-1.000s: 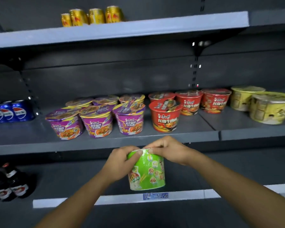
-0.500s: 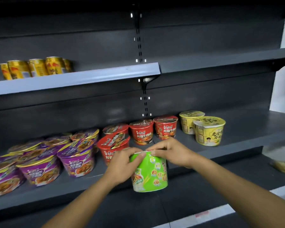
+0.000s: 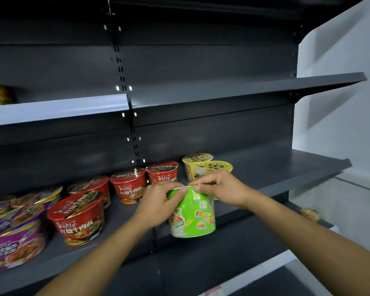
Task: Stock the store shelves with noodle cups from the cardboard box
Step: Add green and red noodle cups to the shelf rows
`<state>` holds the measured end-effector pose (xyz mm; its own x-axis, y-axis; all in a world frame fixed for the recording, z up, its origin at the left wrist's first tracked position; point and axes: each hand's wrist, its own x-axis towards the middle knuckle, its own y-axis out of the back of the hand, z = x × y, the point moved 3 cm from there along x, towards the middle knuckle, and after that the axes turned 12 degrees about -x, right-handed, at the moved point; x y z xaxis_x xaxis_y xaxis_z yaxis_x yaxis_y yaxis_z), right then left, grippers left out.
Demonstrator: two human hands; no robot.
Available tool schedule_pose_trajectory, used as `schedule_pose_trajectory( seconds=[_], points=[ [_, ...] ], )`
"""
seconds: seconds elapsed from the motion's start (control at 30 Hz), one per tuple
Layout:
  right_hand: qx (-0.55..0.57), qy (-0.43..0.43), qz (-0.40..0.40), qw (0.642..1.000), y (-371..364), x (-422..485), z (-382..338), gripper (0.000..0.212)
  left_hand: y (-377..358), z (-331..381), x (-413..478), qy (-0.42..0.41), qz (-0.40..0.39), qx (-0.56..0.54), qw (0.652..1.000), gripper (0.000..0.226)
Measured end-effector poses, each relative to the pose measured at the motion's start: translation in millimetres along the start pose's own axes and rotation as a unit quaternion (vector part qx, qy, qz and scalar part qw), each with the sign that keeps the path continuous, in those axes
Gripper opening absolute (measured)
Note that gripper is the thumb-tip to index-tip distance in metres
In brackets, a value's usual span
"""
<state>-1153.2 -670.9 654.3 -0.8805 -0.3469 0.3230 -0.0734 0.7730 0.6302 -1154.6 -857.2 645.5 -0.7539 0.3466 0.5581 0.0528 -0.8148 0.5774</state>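
- Two hands hold one green noodle cup (image 3: 192,214) upright, tipped a little, in the air at the front edge of the middle shelf (image 3: 286,167).
- The left hand (image 3: 158,205) wraps round the cup's left side, fingers curled and fingertips at the rim.
- The right hand (image 3: 220,186) comes in from the right and pinches the top rim with thumb and fingers.
- The fingertips of the two hands nearly meet over the lid; both forearms reach in from the bottom of the view.
- Just behind the right hand, two yellow noodle cups (image 3: 198,160) stand on the shelf, one behind the other, the front one partly hidden by the hand.
- Left of them, red noodle cups (image 3: 129,184) stand in a back row, and one more red cup (image 3: 79,221) stands nearer the front edge.
- At the far left sit purple noodle cups (image 3: 15,238), blurred, crowded close together.
- To the right of the yellow cups the dark grey shelf runs bare to its end.
- Above, a pale-edged shelf (image 3: 58,107) on the left carries gold cans (image 3: 0,94), blurred at the frame edge; a dark upper shelf (image 3: 244,88) continues to the right.
- A white wall (image 3: 340,60) stands beyond the shelving on the right.
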Motion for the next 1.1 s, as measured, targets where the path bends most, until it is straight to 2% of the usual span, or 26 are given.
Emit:
schedule_pose_trajectory(
  seconds=[0.2, 0.3, 0.4, 0.6, 0.87, 1.1],
  points=[
    [-0.002, -0.020, 0.040, 0.999, 36, 11, 12, 0.018, -13, 6, 42, -0.031, 0.010, -0.007, 0.999, 0.046],
    [0.006, -0.023, 0.068, 0.997, 54, 21, 14, 0.016, -16, 9, 67, -0.048, 0.032, -0.024, 0.998, 0.037],
    [-0.005, -0.019, 0.105, 0.994, 73, 31, 16, 0.014, -19, 11, 91, -0.072, 0.041, -0.025, 0.996, 0.049],
    [0.003, 0.004, 0.140, 0.990, 103, 45, 23, 0.014, -30, 14, 128, -0.107, 0.062, -0.038, 0.992, 0.045],
    [0.003, 0.024, 0.162, 0.986, 140, 58, 53, 0.014, -57, 21, 169, -0.139, 0.073, -0.040, 0.987, 0.043],
    [-0.022, 0.043, 0.130, 0.990, 187, 81, 90, 0.013, -92, 25, 210, -0.124, 0.094, -0.022, 0.987, 0.044]
  ],
)
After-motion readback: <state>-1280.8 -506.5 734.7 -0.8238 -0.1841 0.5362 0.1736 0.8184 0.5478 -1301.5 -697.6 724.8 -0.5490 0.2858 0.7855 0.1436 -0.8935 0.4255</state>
